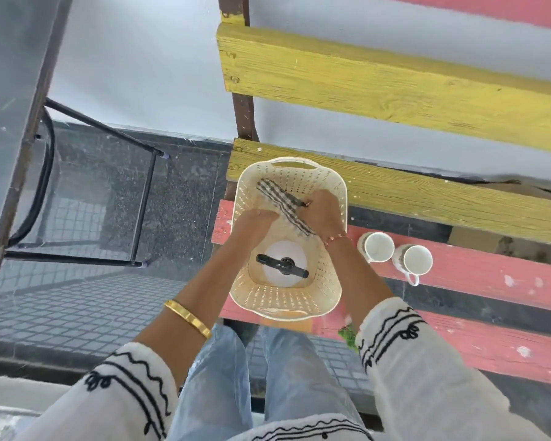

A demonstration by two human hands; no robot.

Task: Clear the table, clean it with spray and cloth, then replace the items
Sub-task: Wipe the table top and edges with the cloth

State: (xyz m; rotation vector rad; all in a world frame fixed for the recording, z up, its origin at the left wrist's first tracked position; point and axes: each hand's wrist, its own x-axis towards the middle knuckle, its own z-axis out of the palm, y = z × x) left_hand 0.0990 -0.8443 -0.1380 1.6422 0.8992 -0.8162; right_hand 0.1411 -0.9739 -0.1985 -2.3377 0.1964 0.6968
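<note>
Both hands reach into the basket (287,300) on the bench — right hand (323,211) gripping the checked cloth (279,198), left hand (256,222) loosely spread beside it — so lifting cloth, then spray bottle (283,265), comes next.

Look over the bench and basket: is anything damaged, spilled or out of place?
Only wear stands out: paint has chipped off the red bench slats. The two cups stand upright; nothing is spilled around the basket.

On the bench (477,283), two cups (395,254) stand right of the basket (326,283), which holds the spray bottle (283,265) and cloth (279,200).
</note>
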